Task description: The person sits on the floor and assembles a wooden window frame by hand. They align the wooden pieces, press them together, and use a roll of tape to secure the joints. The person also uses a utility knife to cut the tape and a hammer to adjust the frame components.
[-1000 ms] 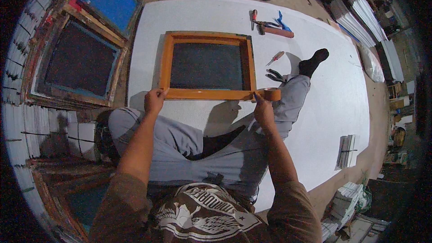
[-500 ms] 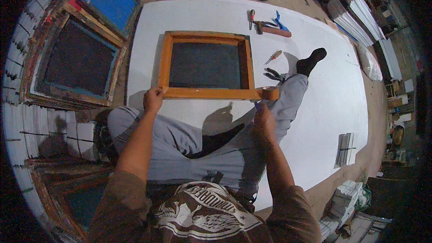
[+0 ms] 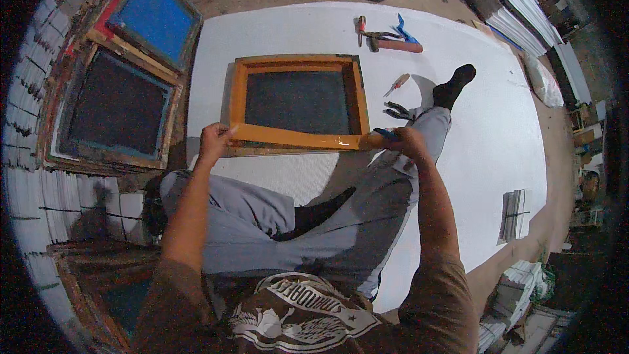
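Observation:
A wooden screen frame (image 3: pixel 359 92) with dark mesh (image 3: pixel 295 101) lies on the white sheet before me, its sides covered in brown tape. Over its near side runs a strip of brown tape (image 3: pixel 288 136), pulled taut and slightly off the wood, which shows below it. My left hand (image 3: pixel 215 143) is closed, pinching the strip's left end at the near left corner. Beyond the near right corner, my right hand (image 3: pixel 407 143) is closed around the tape roll (image 3: pixel 375 140), mostly hidden, with a small blue tool (image 3: pixel 386 134) showing at the fingers.
Black pliers (image 3: pixel 396 111) and a screwdriver (image 3: pixel 397 84) lie right of the frame. Farther back are another screwdriver (image 3: pixel 361 29), more pliers and a brown bar (image 3: pixel 400 46). Stacked screen frames (image 3: pixel 118 105) stand at left. My outstretched foot (image 3: pixel 453 85) rests at right.
The tape strip has lifted off the frame's near side. My right hand has risen and moved right, onto the roll. My left hand has shifted slightly left with the strip's end.

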The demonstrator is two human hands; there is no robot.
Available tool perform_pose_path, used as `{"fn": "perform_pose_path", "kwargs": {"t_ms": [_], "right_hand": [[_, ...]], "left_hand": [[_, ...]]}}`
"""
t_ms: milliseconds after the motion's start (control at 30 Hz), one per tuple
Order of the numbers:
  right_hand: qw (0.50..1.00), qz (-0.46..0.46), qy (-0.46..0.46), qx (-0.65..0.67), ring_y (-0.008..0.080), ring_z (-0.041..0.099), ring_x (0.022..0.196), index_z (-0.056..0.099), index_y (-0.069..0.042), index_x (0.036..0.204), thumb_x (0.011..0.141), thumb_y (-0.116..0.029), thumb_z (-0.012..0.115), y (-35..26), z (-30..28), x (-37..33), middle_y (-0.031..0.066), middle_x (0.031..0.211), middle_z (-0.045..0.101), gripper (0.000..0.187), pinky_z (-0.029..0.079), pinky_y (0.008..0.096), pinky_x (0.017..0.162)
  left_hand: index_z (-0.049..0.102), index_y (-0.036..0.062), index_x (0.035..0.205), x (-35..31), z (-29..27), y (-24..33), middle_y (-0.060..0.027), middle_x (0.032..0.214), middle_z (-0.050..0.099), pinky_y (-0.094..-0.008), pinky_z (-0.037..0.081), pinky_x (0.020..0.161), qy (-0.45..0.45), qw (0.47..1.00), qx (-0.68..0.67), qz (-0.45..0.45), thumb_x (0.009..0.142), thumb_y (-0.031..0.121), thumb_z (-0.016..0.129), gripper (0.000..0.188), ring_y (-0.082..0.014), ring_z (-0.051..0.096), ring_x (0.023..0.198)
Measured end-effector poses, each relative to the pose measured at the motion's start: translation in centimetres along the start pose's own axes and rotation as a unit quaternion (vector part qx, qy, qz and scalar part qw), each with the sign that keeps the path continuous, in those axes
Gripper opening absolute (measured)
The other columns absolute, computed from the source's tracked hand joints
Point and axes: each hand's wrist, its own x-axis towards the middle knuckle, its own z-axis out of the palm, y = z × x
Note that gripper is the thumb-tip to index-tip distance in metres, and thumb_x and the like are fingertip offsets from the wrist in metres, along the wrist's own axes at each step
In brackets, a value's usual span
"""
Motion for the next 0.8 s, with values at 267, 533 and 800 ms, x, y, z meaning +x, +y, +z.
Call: {"fn": "perform_pose_path", "kwargs": {"t_ms": [267,533,800], "right_hand": [[0.998,-0.028,-0.05,0.025,0.0256,0.071,0.077,0.075,-0.009,0.1,0.071,-0.037,0.085,4.7,-0.4,3.0,0.0113,0.086,0.074,0.042,0.053,0.0381,0.072],[0.985,-0.005,0.161,0.058,0.0252,0.071,0.082,0.07,-0.008,0.11,0.078,-0.027,0.08,5.3,-5.0,2.8,0.0121,0.091,0.073,0.038,0.052,0.0384,0.072],[0.923,0.089,0.216,0.305,0.0324,0.071,0.1,0.066,-0.013,0.121,0.084,-0.032,0.073,5.4,2.6,10.2,0.0158,0.104,0.072,0.042,0.054,0.0418,0.084]], "left_hand": [[0.067,-0.0034,0.089,1.9,-1.9,3.9,-0.0066,0.076,0.067,-0.0283,0.052,0.06,-0.042,0.999,-0.009,-0.009,0.089,0.023,0.075,0.028,-0.0128,0.063,0.065],[0.067,-0.0022,0.091,1.9,-3.2,1.9,-0.0052,0.078,0.068,-0.0272,0.051,0.063,0.02,0.999,0.015,-0.032,0.088,0.027,0.077,0.031,-0.011,0.063,0.067],[0.067,-0.0017,0.091,-0.4,-3.7,7.1,-0.0036,0.079,0.067,-0.026,0.05,0.064,0.052,0.997,-0.012,0.047,0.091,0.022,0.075,0.025,-0.0104,0.061,0.069]]}}
